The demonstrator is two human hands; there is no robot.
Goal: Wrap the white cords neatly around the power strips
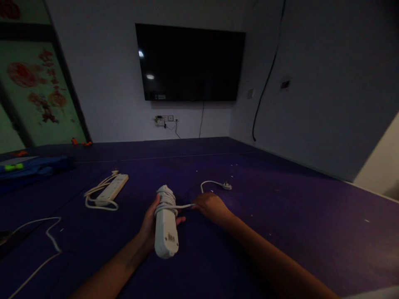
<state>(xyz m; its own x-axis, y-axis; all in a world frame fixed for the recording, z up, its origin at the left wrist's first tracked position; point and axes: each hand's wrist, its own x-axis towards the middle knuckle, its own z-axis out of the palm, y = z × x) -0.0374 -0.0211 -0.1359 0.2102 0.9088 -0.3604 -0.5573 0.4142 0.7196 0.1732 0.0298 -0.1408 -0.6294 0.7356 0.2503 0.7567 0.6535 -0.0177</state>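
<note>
My left hand (150, 224) grips a white power strip (166, 234) from the left side, fingers wrapped under it. Its white cord (166, 198) is coiled around the strip's far end. My right hand (211, 207) is closed on the loose part of the cord just right of the strip. From there the cord runs on to its plug (226, 185), which lies on the purple surface (280, 216).
A second white power strip (112, 187) with a bundled cord lies to the left. Another white cable (46, 236) trails at the lower left. A blue bag (34, 166) sits at the far left. A dark screen (190, 62) hangs on the wall ahead.
</note>
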